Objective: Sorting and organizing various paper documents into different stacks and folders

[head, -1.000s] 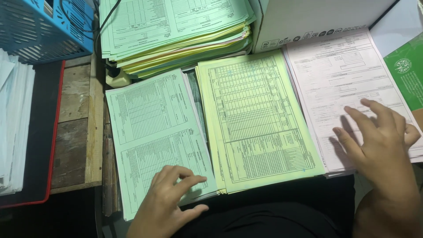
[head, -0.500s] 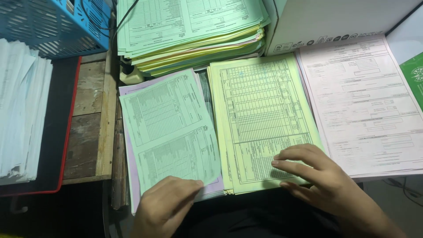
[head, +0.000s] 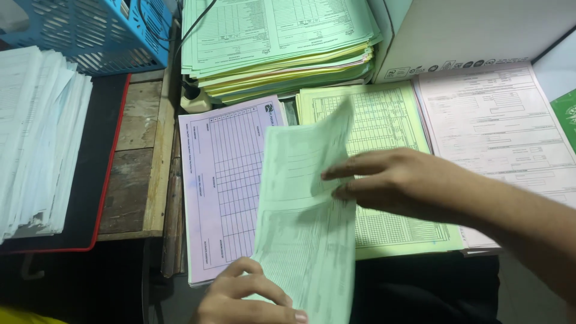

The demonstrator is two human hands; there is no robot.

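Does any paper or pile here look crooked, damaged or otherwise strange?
Nothing looks damaged. Only the tall mixed paper stack is untidy, with sheet edges sticking out unevenly. The green sheet is lifted, held by both hands.

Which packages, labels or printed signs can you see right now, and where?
White cardboard box: top right, behind the pale pink forms; a row of small dark symbols along its lower edge.
Green sheet: far right edge, white round emblem.
No screens.

Surface: worn wooden planks point(head: 137, 174) (bare strip at left); Basket: blue plastic point(head: 90, 33), top left; Box: white cardboard point(head: 480, 30), top right; Light: even
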